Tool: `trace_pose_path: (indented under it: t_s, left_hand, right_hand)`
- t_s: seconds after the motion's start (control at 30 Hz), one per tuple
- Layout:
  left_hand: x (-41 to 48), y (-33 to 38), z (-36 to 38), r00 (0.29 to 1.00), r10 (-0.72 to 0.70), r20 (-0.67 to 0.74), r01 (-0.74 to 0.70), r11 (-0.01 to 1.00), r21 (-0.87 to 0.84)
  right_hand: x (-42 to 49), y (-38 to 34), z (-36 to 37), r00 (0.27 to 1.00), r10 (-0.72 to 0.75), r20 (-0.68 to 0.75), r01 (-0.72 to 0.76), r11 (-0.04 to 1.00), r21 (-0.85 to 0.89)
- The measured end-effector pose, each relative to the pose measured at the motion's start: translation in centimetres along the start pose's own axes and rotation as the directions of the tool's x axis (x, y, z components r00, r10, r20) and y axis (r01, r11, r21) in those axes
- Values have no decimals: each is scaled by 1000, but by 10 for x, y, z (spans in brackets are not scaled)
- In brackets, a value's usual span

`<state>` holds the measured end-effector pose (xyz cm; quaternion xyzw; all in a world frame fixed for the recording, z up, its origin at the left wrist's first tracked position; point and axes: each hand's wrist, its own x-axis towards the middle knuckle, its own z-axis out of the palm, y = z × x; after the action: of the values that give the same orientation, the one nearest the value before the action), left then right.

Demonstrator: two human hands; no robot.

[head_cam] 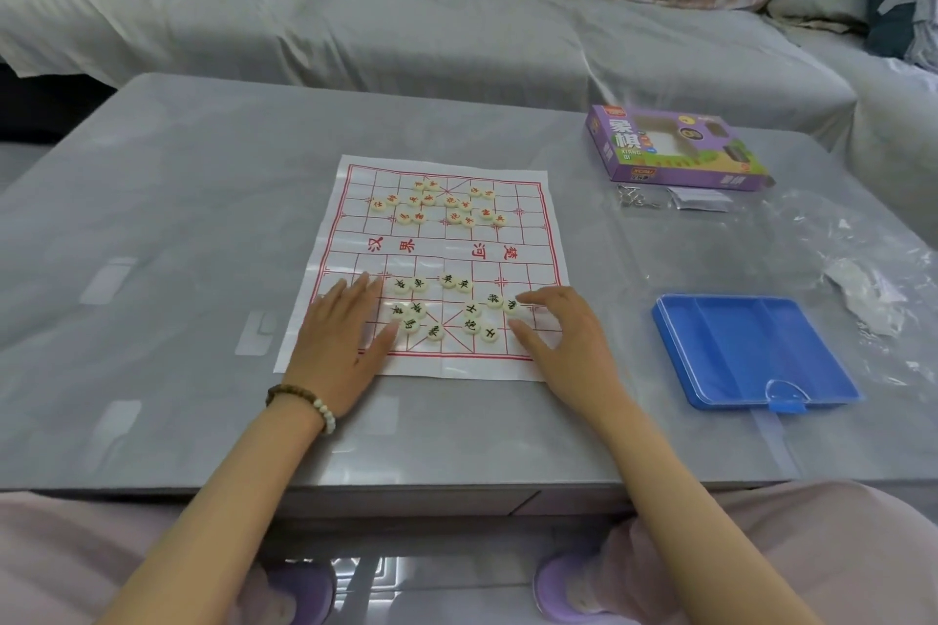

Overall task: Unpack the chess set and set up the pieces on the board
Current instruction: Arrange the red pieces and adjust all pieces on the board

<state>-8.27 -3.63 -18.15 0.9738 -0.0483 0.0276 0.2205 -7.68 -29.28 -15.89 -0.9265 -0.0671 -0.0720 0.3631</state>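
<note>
1. From my feed, the paper board (436, 246) lies flat on the grey table (177, 218), just ahead of the person.
2. Black-lettered pieces (446, 307) sit loosely scattered on its near half; red-lettered pieces (436, 206) are bunched on the far half.
3. The left hand (345, 335) rests flat on the board's near left corner, fingers straight, holding nothing; a beaded bracelet (304, 401) circles the wrist.
4. The right hand (558, 325) has its fingers bent, index and thumb on either side of one black-lettered piece (511, 306); I cannot tell whether it is pinched.
5. To the right lie a blue plastic case (751, 350) and crumpled clear wrap (863, 289).
6. Farther back is the purple box (675, 147).
</note>
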Motion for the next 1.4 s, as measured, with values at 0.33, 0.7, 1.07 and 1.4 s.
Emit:
trace_pose_path:
  t_s: [0.33, 0.7, 1.07, 1.4]
  left_hand:
    - [0, 1, 5, 1000, 11, 17, -12, 997, 82]
    - [-4, 5, 2, 993, 117, -29, -116, 993, 22]
    - [-14, 10, -6, 970, 237, -44, -238, 971, -3]
    - [-10, 8, -1, 980, 196, 31, -197, 979, 50]
  right_hand:
    - [50, -12, 14, 990, 82, 118, -49, 964, -261]
    - [13, -41, 2, 981, -74, 178, 53, 992, 117]
    - [-28, -32, 39, 992, -70, 105, 62, 995, 81]
    - [-33, -33, 48, 997, -62, -42, 60, 998, -29]
